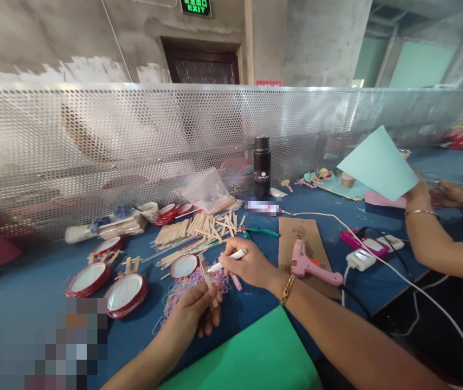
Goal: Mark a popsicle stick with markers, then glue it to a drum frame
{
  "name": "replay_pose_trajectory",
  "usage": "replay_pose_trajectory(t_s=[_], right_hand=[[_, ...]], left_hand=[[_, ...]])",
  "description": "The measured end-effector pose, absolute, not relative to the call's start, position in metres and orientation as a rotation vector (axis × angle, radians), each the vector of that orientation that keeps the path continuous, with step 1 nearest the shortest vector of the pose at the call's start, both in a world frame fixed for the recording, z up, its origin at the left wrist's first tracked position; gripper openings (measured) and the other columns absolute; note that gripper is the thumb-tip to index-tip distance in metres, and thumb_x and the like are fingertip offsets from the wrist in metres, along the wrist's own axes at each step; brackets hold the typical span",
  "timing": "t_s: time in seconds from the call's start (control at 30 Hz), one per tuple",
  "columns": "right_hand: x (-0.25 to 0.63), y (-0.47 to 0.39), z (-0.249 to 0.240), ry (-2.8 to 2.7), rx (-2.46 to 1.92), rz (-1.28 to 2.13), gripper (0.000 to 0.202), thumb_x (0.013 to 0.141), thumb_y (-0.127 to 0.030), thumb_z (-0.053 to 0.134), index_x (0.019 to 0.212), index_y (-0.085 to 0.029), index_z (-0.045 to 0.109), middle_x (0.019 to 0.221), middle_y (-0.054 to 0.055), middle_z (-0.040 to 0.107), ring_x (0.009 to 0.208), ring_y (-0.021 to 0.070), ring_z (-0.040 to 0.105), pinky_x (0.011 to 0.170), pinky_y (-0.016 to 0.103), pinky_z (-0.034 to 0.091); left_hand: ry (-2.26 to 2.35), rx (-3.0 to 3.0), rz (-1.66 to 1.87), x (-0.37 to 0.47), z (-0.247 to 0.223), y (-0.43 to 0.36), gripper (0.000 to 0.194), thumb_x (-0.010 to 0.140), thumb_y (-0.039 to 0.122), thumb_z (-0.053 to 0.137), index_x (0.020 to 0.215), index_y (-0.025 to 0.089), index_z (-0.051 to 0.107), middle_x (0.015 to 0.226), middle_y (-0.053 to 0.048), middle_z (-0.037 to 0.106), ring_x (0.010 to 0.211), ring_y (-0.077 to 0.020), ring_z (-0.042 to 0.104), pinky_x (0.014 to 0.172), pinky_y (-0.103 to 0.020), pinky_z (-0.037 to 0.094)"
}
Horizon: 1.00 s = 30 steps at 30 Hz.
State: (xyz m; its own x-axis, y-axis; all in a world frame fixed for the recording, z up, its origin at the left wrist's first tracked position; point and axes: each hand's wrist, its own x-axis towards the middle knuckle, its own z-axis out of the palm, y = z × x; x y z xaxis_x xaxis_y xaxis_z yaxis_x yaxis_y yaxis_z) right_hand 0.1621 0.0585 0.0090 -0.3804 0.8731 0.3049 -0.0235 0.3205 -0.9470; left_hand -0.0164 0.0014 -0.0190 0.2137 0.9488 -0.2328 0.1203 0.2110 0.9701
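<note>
Craft stick (pixel 207 275), pinched upright in the left hand (pixel 193 314) above the blue table (pixel 32 281), meets the white marker (pixel 228 259) gripped by the right hand (pixel 248 265), while many sticks (pixel 199 226) lie unmarked behind.

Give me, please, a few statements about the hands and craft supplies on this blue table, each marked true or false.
1. The left hand holds a wooden stick. True.
2. The right hand holds scissors. False: it holds a white pen.
3. The pink glue gun lies on brown cardboard. True.
4. The black bottle lies on its side. False: it stands upright.
5. A co-worker's hand holds a light blue sheet. True.
</note>
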Motion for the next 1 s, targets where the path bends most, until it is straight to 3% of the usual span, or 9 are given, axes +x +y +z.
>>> replay_pose_trajectory(t_s=[1.0], right_hand=[[0.1624, 0.0579, 0.0099, -1.639, -0.782, 1.207, 0.017, 0.082, -0.025, 0.061, 0.071, -0.021, 0.048, 0.058, -0.005, 0.060, 0.035, 0.0078, 0.049, 0.037, 0.020, 0.035]], left_hand=[[1.216, 1.206, 0.819, -0.0186, -0.0189, -0.0017, 0.047, 0.077, 0.065, 0.066, 0.078, 0.018, 0.060, 0.048, 0.002, 0.062, 0.034, -0.0075, 0.046, 0.034, -0.017, 0.028]])
